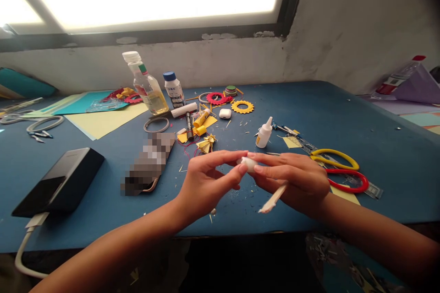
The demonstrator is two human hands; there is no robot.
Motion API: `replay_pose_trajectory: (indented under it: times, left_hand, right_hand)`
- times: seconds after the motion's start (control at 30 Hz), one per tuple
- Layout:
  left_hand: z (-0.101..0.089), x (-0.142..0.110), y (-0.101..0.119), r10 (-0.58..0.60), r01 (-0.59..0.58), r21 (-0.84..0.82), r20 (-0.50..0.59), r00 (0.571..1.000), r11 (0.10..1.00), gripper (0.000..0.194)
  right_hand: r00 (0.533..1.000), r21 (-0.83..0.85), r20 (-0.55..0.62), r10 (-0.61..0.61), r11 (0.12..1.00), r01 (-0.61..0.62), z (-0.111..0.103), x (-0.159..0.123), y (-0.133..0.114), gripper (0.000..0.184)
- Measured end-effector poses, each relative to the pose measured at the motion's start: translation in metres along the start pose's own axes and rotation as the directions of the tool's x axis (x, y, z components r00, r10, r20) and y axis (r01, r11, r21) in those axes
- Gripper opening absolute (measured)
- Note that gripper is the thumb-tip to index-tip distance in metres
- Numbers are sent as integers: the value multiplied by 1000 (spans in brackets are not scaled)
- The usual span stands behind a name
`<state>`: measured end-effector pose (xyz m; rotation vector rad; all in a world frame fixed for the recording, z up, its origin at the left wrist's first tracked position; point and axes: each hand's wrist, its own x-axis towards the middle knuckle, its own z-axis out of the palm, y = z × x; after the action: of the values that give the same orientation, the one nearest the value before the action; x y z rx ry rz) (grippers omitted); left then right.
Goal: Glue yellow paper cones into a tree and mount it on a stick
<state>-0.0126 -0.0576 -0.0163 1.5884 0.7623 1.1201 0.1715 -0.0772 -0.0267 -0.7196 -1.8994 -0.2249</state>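
Note:
Just above the table, a small white rounded piece [249,164] is pinched between the fingertips of both hands; its kind is unclear. My left hand [209,181] grips it with thumb and index finger from the left. From the other side, my right hand [297,176] closes on the same piece. A flat wooden stick [274,199] with a whitish, ragged tip juts down from under my right hand, held in its lower fingers. Close beyond the hands stands a white glue bottle [264,133] with a pointed nozzle. A folded yellow paper piece [206,143] lies beyond my left hand.
Scissors [347,174] with yellow and red handles lie right of my right hand. At left are a phone [147,165] and a black power bank [60,183] with a cable. Farther back stand a liquid-filled bottle [151,91] and a blue-capped bottle [174,90]. Paper scraps litter the table.

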Motion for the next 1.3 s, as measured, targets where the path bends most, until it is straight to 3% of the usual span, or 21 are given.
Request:
replay_pose_trajectory:
  times: [0.63, 0.93, 1.1, 1.3]
  left_hand:
    - [0, -1, -1, -4, 6, 28, -60, 998, 1000, 18]
    - [-6, 4, 0, -213, 223, -150, 80, 974, 963, 26]
    - [-9, 9, -5, -262, 304, -245, 190, 946, 921, 23]
    - [-9, 10, -7, -309, 344, -252, 168, 936, 905, 25]
  right_hand:
    - [999, 74, 27, 36, 997, -38, 2, -2, 0, 19]
    - [997, -19, 67, -43, 999, 45, 0, -3, 7, 23]
    - [991, -69, 105, -86, 993, 93, -3, -6, 12, 22]
    - [989, -95, 110, -95, 990, 106, -2, -7, 13, 18]
